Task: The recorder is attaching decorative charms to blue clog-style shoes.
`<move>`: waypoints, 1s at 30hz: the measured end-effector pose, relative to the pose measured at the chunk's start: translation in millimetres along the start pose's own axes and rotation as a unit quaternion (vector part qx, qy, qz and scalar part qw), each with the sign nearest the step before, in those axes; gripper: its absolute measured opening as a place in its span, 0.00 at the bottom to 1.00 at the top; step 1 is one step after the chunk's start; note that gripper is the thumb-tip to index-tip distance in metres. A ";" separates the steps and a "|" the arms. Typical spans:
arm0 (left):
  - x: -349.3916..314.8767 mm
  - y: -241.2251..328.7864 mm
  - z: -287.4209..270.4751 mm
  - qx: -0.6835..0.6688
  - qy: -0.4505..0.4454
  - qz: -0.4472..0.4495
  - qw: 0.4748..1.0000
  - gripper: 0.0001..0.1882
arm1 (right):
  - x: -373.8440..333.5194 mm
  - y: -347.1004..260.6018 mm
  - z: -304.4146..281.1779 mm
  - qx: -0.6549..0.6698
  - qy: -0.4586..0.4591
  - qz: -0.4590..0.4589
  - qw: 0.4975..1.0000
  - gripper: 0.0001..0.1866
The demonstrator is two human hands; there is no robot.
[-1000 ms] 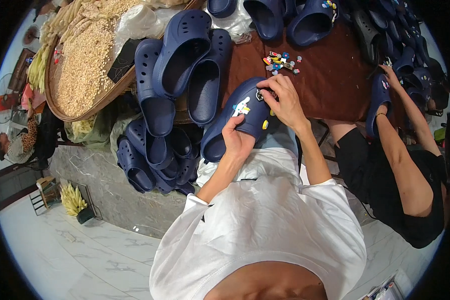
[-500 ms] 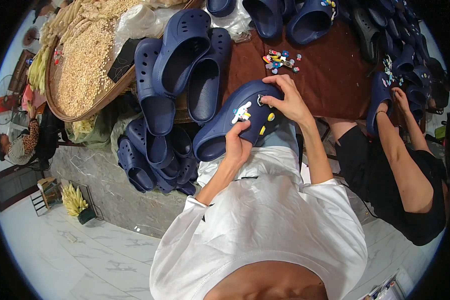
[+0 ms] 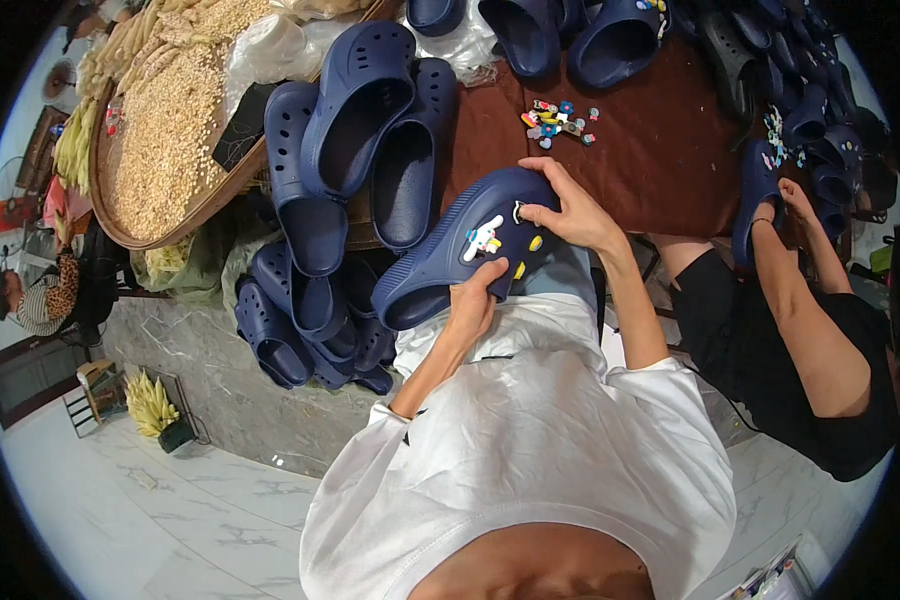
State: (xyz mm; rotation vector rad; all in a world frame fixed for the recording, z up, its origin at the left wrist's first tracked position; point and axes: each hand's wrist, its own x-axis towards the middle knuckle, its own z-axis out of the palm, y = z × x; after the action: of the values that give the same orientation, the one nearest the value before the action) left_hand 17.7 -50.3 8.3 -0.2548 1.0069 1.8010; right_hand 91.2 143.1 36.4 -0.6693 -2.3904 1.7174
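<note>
A navy clog rests over my lap, its toe pointing up and right, with a white cartoon shoe charm and two yellow charms on its upper. My left hand grips its near side, thumb on the upper just below the white charm and fingers hidden underneath. Around the toe, my right hand is closed, its thumb pressed beside a small black-and-white charm. Beyond the toe, a small pile of loose colourful charms lies on the brown cloth.
Several navy clogs are stacked to the left, more hanging lower. A round basket of pale kernels stands at far left. On the right, a co-worker's hands are at another navy clog, near a heap of clogs.
The clog has shifted slightly left and turned a little, its heel opening lower. Both my hands have stayed on it, the right thumb still at the small charm.
</note>
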 end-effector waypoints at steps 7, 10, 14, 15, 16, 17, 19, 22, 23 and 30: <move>-3.0 5.8 4.3 0.037 -0.023 0.038 0.998 0.24 | -5.1 -14.4 14.7 -0.003 0.047 0.025 0.999 0.32; -1.1 7.9 -0.6 0.066 -0.047 0.061 0.995 0.24 | -2.8 -4.5 17.7 -0.027 0.073 -0.021 0.997 0.32; 4.0 18.5 -5.3 0.007 -0.016 -0.009 1.000 0.23 | 3.3 6.5 13.8 0.004 0.056 -0.051 0.997 0.32; 8.3 21.4 -5.4 -0.021 -0.004 -0.046 0.999 0.23 | 3.1 12.8 17.2 0.023 0.069 -0.056 0.996 0.32; 8.9 22.6 -2.9 -0.052 -0.021 -0.036 0.998 0.24 | 3.3 17.7 20.7 0.043 0.080 -0.063 0.994 0.32; 10.0 23.6 -1.2 -0.065 -0.029 -0.047 0.996 0.24 | 3.7 22.4 21.6 0.034 0.088 -0.053 0.994 0.34; 9.5 19.9 -2.9 -0.061 -0.026 -0.052 0.996 0.24 | 1.3 17.0 21.8 0.027 0.083 -0.027 0.996 0.35; 7.3 22.1 -0.1 -0.049 -0.021 -0.072 0.996 0.24 | 2.4 14.9 21.2 0.031 0.088 -0.015 0.996 0.36; 7.9 23.4 2.0 -0.046 -0.030 -0.068 0.996 0.24 | 2.1 15.7 21.1 0.023 0.096 -0.011 0.995 0.36; 6.7 42.8 34.8 -0.086 -0.042 -0.043 0.994 0.28 | -5.6 27.8 32.9 0.039 0.263 -0.035 0.963 0.37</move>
State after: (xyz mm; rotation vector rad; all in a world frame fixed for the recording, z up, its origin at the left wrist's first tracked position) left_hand -12.4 -26.3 48.4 -0.3207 0.7706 1.8071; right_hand 92.6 119.2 0.1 -0.8861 -1.9444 1.3760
